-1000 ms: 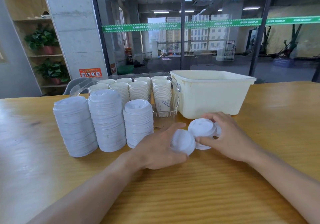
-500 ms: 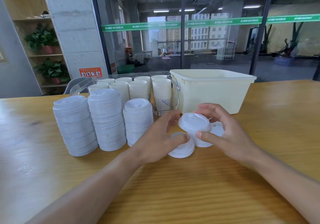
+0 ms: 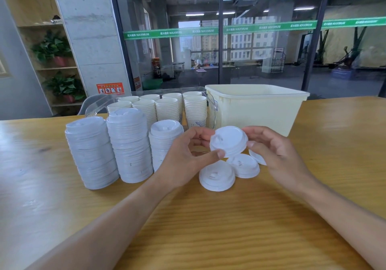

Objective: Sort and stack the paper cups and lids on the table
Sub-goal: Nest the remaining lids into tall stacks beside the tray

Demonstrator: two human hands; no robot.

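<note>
Both hands, the left hand and right hand, pinch one lid by its rim above the loose lids on the table, seemingly squaring it for the shortest stack.

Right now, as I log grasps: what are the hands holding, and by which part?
One white lid, pinched at its rim: left hand on its left edge, right hand on its right edge.
</note>
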